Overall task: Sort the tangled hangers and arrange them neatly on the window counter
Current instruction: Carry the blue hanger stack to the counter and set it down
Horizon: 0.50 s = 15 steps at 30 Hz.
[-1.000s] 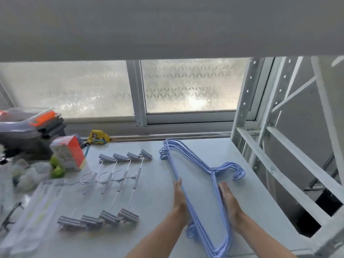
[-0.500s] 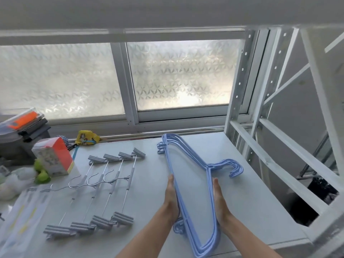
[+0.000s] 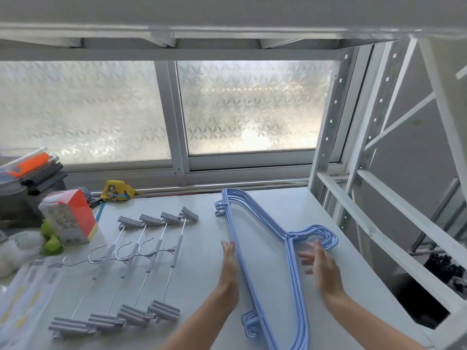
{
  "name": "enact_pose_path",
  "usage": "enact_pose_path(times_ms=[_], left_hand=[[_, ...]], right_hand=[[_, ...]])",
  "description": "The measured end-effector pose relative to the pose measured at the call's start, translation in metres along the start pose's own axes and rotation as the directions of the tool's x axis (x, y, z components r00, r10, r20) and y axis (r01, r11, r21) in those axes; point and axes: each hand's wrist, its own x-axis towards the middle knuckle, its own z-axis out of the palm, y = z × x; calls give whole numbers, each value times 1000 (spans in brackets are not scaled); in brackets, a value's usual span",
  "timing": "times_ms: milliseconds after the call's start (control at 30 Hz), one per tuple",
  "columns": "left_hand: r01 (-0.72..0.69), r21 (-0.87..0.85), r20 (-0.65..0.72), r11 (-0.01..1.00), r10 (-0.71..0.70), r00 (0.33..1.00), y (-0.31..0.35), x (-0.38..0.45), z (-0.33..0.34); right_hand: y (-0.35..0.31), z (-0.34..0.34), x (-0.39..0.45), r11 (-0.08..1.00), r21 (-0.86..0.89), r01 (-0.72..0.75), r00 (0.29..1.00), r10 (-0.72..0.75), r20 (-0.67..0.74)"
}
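A stack of several blue plastic hangers (image 3: 255, 223) lies flat on the white window counter (image 3: 202, 248), hooks pointing right. My left hand (image 3: 228, 266) rests with straight fingers against the stack's left bar. My right hand (image 3: 319, 265) hovers with spread fingers just right of the stack, near the hooks, blurred by motion. To the left, several grey metal clip hangers (image 3: 141, 261) lie side by side in a row, clips at both ends and hooks pointing left.
An orange and white box (image 3: 69, 219), green objects (image 3: 51, 239) and a yellow pouch (image 3: 117, 190) stand at the counter's left rear. Grey storage boxes (image 3: 27, 183) sit far left. A white metal rack frame (image 3: 353, 198) borders the counter's right edge, under the frosted window (image 3: 247, 107).
My right hand has come off the stack's right bar and moved right, fingers spread, toward the hooks. The camera has tilted up. The stack lies in the same place.
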Motion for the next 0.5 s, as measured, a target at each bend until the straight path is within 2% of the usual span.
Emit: enact_pose_path(times_ms=[100,167,200,267,333,400,500], left_hand=[[-8,14,-38,1000,8,999,12,13,-7],[-12,43,-51,999,14,999,20,19,-6],[-17,58,-50,998,20,999,23,22,-5],[-39,92,-23,995,42,999,27,29,-1],[-46,148,9,988,45,999,30,35,3],[-40,210,30,977,34,999,31,39,7],[-29,270,12,962,27,1000,32,42,10]], right_hand=[[-26,0,27,953,-214,213,974,-225,-35],[-44,9,50,860,-388,331,940,-335,58],[-51,16,61,789,-489,373,927,-345,149],[-60,31,80,629,-661,410,908,-219,356],[-61,44,92,449,-784,428,885,-35,464],[-58,55,94,286,-838,465,874,4,486],[-59,67,95,228,-872,433,900,-62,431]])
